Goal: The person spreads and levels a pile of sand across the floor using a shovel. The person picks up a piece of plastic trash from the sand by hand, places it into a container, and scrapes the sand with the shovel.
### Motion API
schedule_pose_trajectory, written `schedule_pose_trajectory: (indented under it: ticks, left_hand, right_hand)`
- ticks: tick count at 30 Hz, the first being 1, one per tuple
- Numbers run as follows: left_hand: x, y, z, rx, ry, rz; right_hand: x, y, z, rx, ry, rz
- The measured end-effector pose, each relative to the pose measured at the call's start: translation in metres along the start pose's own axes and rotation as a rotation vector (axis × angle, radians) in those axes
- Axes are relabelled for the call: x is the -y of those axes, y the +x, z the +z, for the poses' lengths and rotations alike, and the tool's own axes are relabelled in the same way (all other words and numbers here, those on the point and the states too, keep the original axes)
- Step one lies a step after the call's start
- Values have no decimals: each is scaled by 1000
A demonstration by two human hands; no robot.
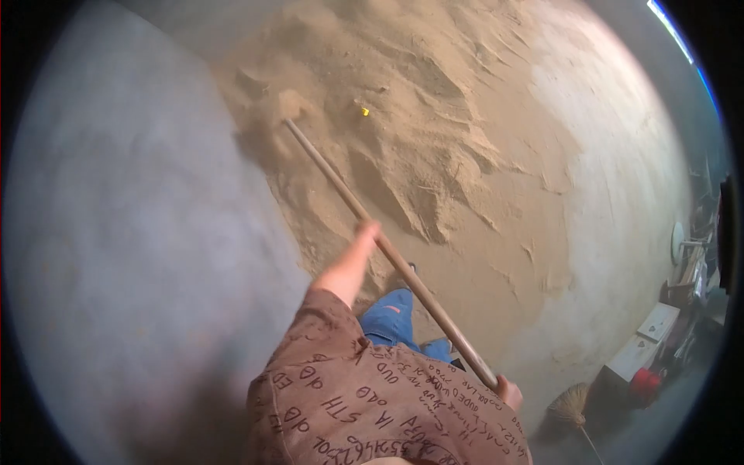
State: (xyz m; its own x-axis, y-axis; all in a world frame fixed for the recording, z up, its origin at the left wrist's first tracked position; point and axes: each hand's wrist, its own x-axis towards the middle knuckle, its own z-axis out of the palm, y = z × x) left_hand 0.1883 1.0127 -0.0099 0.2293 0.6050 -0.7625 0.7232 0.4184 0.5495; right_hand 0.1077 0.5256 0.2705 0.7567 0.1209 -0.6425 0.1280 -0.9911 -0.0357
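A long wooden handle [425, 294] runs diagonally from beside my body up into a heap of loose sand [434, 101]. My left hand [368, 231] is wrapped round the handle at about its middle, with that arm stretched forward. Near the handle's lower end my right hand [508, 393] is closed round it, partly hidden by the sleeve. At the far end the tool's head is covered by sand, so its kind cannot be made out.
A grey wall [147, 225] borders the sand on the left. A small yellow scrap [365, 111] lies on the heap. On the lower right are a straw broom [572, 404], a red object [645, 383] and pale boards [659, 322]. My jeans-clad leg [390, 318] stands at the sand's near edge.
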Motion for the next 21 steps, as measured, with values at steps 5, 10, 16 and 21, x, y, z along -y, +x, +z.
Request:
schedule_pose_trajectory:
  ticks: [5, 10, 16, 21]
  left_hand:
    - [-148, -9, -85, -357, 257, 199]
    - [-64, -63, -46, 6, -122, 86]
    - [190, -241, 138, 311, -546, -376]
    - [296, -425, 249, 459, -301, -423]
  right_hand:
    - [87, 25, -110, 540, 718, -216]
    - [-17, 4, -48, 187, 483, -303]
    - [-281, -122, 34, -207, -183, 68]
    - [-462, -226, 0, -431, -328, 70]
